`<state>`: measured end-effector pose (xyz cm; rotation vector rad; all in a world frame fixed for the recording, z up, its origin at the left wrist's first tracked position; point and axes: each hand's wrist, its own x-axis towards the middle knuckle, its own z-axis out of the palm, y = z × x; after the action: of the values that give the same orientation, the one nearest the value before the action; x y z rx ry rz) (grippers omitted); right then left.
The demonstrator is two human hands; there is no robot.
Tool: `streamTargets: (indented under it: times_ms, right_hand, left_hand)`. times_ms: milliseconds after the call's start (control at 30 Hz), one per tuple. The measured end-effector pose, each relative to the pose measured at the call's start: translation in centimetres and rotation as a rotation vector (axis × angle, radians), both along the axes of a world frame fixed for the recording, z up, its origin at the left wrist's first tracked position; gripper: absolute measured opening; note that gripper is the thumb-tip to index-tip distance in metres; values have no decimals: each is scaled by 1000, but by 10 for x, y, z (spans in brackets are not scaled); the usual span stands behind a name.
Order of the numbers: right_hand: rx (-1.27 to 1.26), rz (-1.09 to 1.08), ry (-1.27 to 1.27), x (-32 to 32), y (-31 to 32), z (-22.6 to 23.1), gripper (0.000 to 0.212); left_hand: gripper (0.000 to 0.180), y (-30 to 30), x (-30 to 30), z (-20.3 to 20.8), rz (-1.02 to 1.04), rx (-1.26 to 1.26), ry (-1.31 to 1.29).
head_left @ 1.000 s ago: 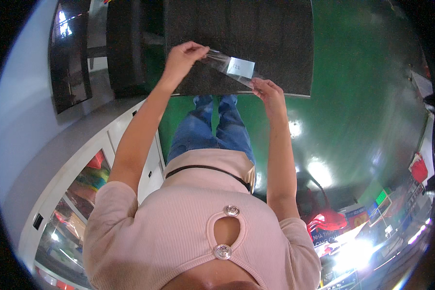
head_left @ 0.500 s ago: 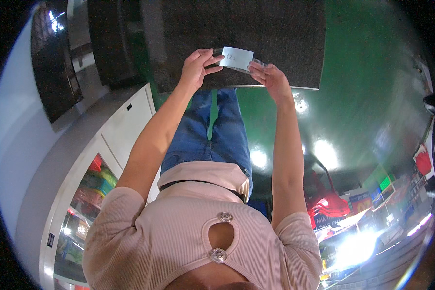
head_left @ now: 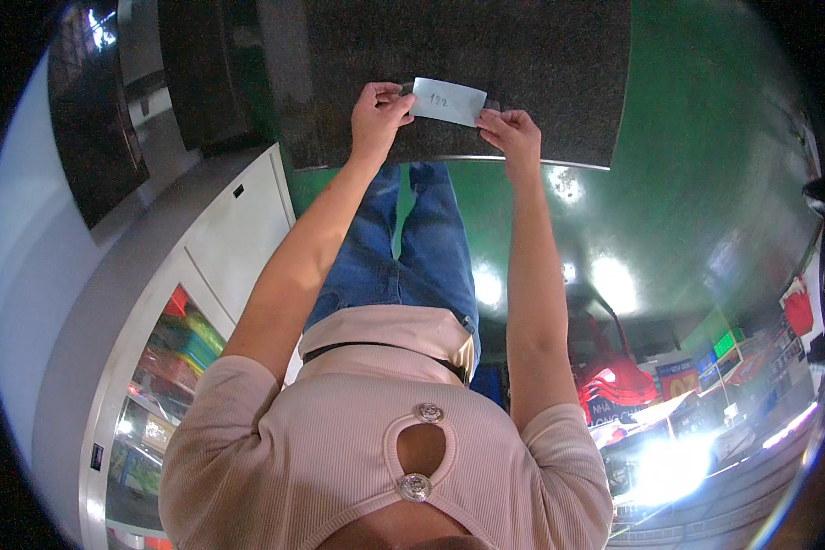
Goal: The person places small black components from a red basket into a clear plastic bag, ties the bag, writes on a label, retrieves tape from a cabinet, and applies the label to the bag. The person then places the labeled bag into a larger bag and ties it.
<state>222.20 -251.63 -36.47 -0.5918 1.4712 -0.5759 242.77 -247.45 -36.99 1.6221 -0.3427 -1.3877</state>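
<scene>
A small pale paper card (head_left: pixel 449 103) with handwriting on its face is stretched between my two hands, over a dark speckled surface. My left hand (head_left: pixel 376 117) is closed on the card's left edge, with thumb and fingers pinched. At the opposite side, my right hand (head_left: pixel 513 135) pinches the lower right corner. Whether anything thin and clear lies in the fingers besides the card is too small to tell.
The dark speckled tabletop (head_left: pixel 559 64) has a pale front edge. On the left stands a white cabinet (head_left: pixel 234 238) with colourful packages behind its glass. Shiny green floor (head_left: pixel 678 174) spreads to the right, with a red object (head_left: pixel 619 385) and bright lights lower down.
The card has tilted and its face shows more fully. My left fingers have closed in from a spread pose, and my right hand has shifted slightly. Clear film seen around the card earlier is hardly visible.
</scene>
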Motion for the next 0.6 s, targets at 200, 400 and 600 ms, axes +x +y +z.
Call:
streamTargets:
  times_ms: [200, 400, 600]
  right_hand:
    - [-46, -30, 146, 9, 5, -12, 19]
    - [-185, 54, 545, 14, 10, -30, 23]
    - [-111, 63, 658, 21, 8, -31, 23]
  left_hand:
    - [31, 1, -3, -8, -48, 13, -135]
    - [31, 2, -6, -9, -41, -29, -203]
    - [26, 0, -9, -10, -2, -62, -297]
